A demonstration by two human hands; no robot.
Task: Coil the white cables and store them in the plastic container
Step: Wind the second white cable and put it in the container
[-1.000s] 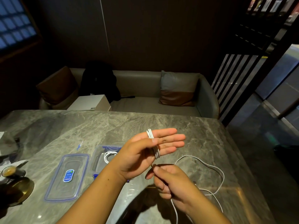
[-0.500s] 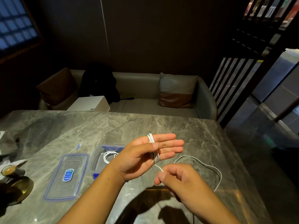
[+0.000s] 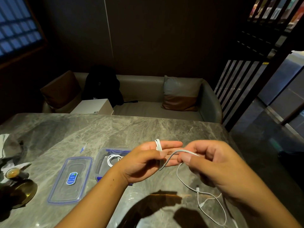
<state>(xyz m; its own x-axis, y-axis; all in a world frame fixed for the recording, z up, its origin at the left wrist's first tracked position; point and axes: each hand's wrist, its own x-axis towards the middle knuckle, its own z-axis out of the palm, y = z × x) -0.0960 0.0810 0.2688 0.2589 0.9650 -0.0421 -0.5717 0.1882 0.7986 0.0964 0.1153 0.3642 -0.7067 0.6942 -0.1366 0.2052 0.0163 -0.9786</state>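
Observation:
My left hand (image 3: 144,160) is held flat above the marble table, with several turns of a white cable (image 3: 158,145) wound around its fingers. My right hand (image 3: 212,163) sits just right of it at the same height, pinching the free strand of that cable (image 3: 177,153) between thumb and fingers. The rest of the cable (image 3: 212,197) trails down in loose loops on the table under my right forearm. The clear plastic container (image 3: 101,157) stands left of my left wrist with a coiled white cable (image 3: 113,159) inside; my wrist hides its right part.
The container's clear lid (image 3: 70,179) with blue rim and label lies on the table left of it. A brass dish (image 3: 24,193) and small cup (image 3: 12,172) sit at the left edge. Beyond the table's far edge stands a sofa with cushions, a white box (image 3: 93,108) and a dark bag.
My right hand has risen from below my left hand to level with its fingertips, carrying the free strand up and over. Less loose cable lies on the table.

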